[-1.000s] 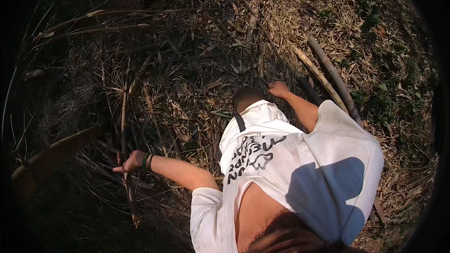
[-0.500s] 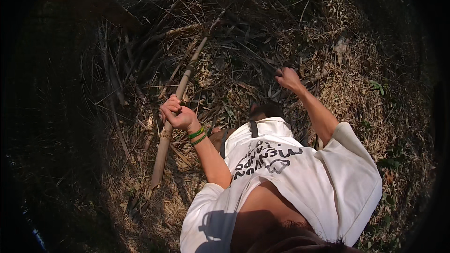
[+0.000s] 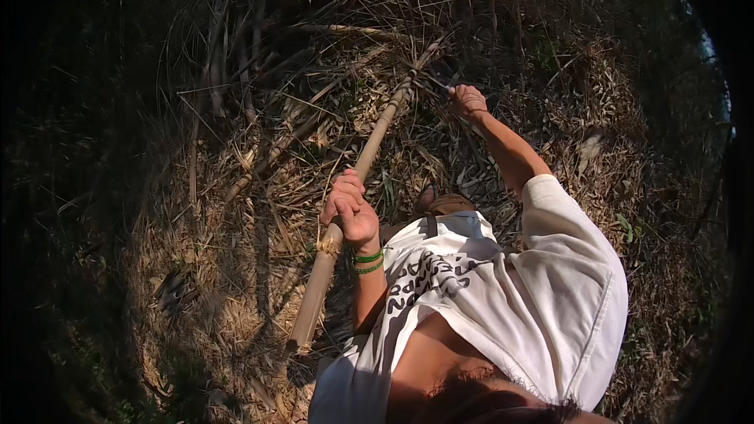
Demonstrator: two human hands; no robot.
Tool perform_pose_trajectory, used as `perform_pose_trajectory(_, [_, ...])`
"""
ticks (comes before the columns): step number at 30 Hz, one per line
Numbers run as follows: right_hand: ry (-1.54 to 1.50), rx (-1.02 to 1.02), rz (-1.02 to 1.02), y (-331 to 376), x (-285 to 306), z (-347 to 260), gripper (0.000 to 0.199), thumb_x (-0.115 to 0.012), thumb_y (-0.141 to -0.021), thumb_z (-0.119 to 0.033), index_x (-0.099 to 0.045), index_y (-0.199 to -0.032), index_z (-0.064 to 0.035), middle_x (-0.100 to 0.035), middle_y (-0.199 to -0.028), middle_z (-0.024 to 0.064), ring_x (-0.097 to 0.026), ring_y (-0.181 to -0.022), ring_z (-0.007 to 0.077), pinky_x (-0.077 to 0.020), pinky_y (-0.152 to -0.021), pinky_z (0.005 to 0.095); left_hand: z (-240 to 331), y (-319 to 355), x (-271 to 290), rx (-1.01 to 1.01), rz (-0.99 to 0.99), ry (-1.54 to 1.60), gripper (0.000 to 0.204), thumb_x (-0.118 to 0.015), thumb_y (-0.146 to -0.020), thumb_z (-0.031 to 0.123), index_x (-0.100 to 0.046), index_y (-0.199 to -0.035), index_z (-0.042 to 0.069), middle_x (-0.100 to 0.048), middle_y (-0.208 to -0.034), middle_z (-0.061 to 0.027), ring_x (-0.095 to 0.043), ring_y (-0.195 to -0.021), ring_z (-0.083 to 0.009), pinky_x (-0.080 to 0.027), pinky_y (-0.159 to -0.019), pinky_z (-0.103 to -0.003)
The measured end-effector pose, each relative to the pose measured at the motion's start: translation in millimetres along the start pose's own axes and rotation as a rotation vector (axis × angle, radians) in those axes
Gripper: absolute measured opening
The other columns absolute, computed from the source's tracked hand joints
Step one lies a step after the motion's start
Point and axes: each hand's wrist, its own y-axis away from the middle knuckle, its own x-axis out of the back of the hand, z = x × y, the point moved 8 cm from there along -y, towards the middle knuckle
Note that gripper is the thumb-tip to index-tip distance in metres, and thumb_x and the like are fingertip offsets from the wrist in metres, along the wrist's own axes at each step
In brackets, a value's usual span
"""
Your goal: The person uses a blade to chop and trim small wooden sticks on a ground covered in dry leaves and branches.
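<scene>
The left hand (image 3: 349, 208) grips a jointed bamboo pole (image 3: 381, 130) slanting over dry leaf litter (image 3: 212, 283). The right hand (image 3: 468, 100) is closed near the pole's far end — what it holds, I cannot tell.

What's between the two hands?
In the head view, dry leaf litter shows on the ground between the left hand and the right hand, beside the bamboo pole.

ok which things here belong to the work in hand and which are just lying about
In hand:
- bamboo pole, gripped by the left hand
- whatever the closed right hand holds near the pole's thinner end; too unclear to name

Lying about:
- dry leaves on the ground
- pale stick near the top
</scene>
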Motion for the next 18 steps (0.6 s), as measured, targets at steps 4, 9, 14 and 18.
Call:
perform_pose_trajectory(4, [0.198, 0.110, 0.066, -17, -24, 22, 0.030, -0.058, -0.090, -0.028, -0.061, -0.086, 0.0021, -0.065, -0.070, 0.0188, -0.066, -0.075, 0.0388, -0.0528, -0.073, 0.0477, -18, 12, -12, 0.102, -0.044, -0.134, 0.042, -0.048, -0.100, 0.019, -0.034, -0.061, 0.009, -0.041, -0.058, -0.0046, -0.043, -0.063, -0.0194, -0.044, -0.082, -0.043])
perform_pose_trajectory(9, [-0.370, 0.713, 0.262, 2, 8, -28, 0.020, -0.065, -0.076, -0.015, -0.054, -0.076, 0.0013, -0.060, -0.074, 0.0239, -0.060, -0.074, 0.0439, -0.0467, -0.063, 0.0501, -27, 18, -26, 0.112, -0.020, -0.092, 0.041, -0.045, -0.101, 0.021, -0.034, -0.063, 0.011, -0.038, -0.062, -0.0031, -0.041, -0.066, -0.0190, -0.041, -0.087, -0.043])
perform_pose_trajectory(14, [0.019, -0.186, -0.132, -25, 4, 63, 0.040, -0.052, -0.093, -0.035, -0.070, -0.085, -0.0001, -0.068, -0.085, 0.0250, -0.067, -0.087, 0.0424, -0.0530, -0.076, 0.0500, -25, 24, -57, 0.017, -0.140, -0.128, 0.037, -0.045, -0.100, 0.019, -0.036, -0.064, 0.011, -0.041, -0.061, -0.0035, -0.043, -0.066, -0.0186, -0.041, -0.085, -0.042])
perform_pose_trajectory(18, [-0.208, 0.420, 0.001, -35, 4, 16, 0.015, -0.065, -0.078, -0.015, -0.059, -0.081, -0.0021, -0.060, -0.070, 0.0235, -0.061, -0.071, 0.0417, -0.0496, -0.067, 0.0476, -46, 15, -57, 0.113, 0.042, -0.164, 0.043, -0.044, -0.102, 0.025, -0.031, -0.062, 0.012, -0.034, -0.060, -0.0014, -0.037, -0.062, -0.0176, -0.038, -0.079, -0.039])
